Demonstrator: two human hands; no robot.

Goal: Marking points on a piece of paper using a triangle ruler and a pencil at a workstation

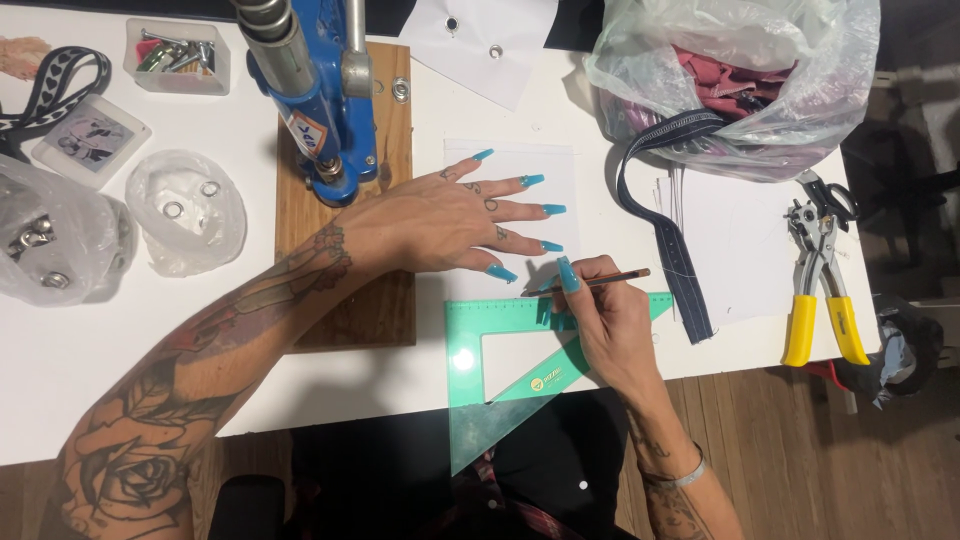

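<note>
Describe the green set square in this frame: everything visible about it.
The green set square is a translucent plastic triangle with a triangular cut-out in its middle and a ruled scale along its top edge. It lies flat at the near edge of the white table, its lower point overhanging toward the person. The right hand, holding a pencil, rests on its top edge; the left hand presses the white sheet just above.
</note>
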